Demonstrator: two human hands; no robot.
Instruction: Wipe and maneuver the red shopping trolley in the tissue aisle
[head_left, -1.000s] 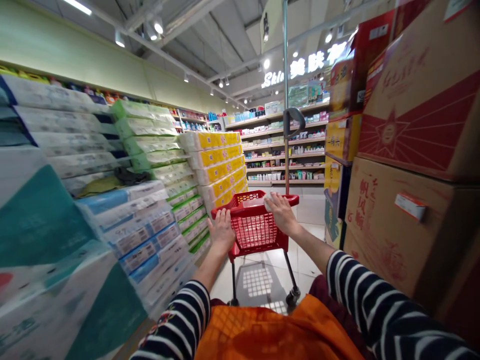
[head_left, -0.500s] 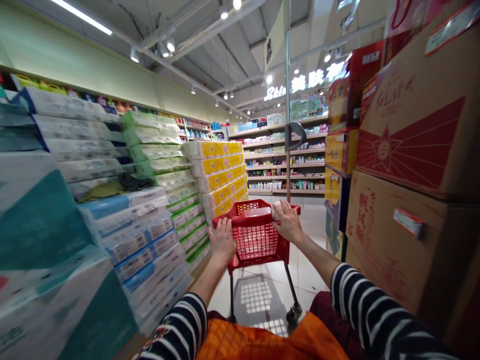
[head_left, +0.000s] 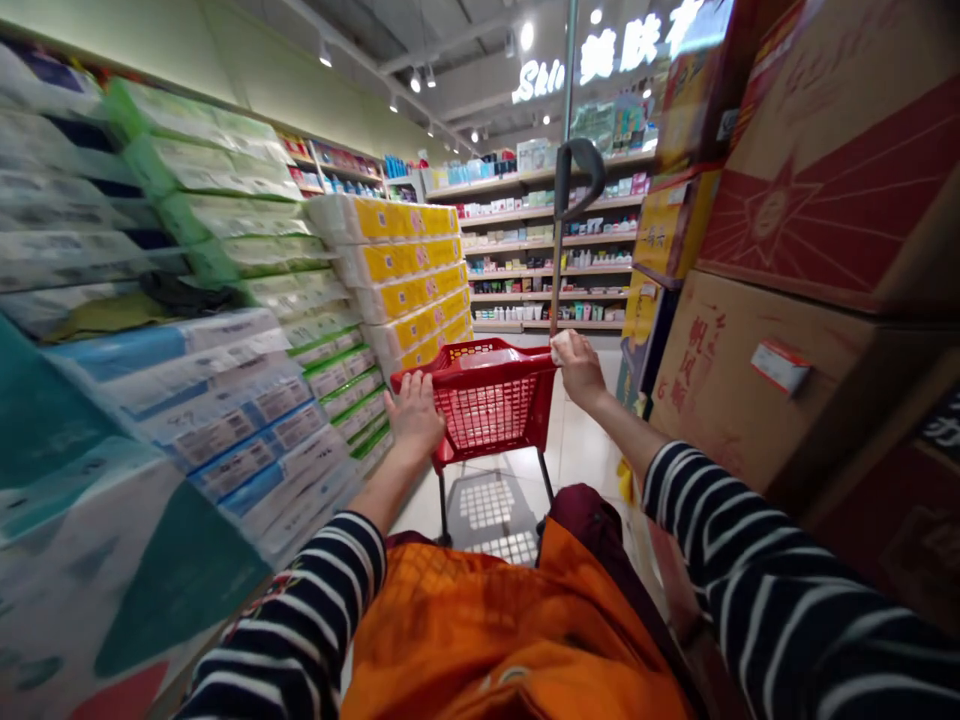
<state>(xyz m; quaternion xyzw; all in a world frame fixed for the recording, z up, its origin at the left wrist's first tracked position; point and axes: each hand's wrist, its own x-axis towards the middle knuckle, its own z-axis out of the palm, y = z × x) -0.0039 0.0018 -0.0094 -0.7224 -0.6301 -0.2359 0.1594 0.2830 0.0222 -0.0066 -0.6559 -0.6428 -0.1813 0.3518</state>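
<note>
Head view: your left hand [head_left: 415, 418] lies on red plastic mesh cart [head_left: 491, 415], fingers slightly spread; your right hand [head_left: 583, 372], at cart's right corner, curls fingers around small white wad [head_left: 559, 347].

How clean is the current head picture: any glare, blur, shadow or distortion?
Head view: the lit sign glares white; packs at far left smear. Also in the head view: a mesh-patterned shadow lies on the floor beneath the red cart, and cartons at right look stretched.
</note>
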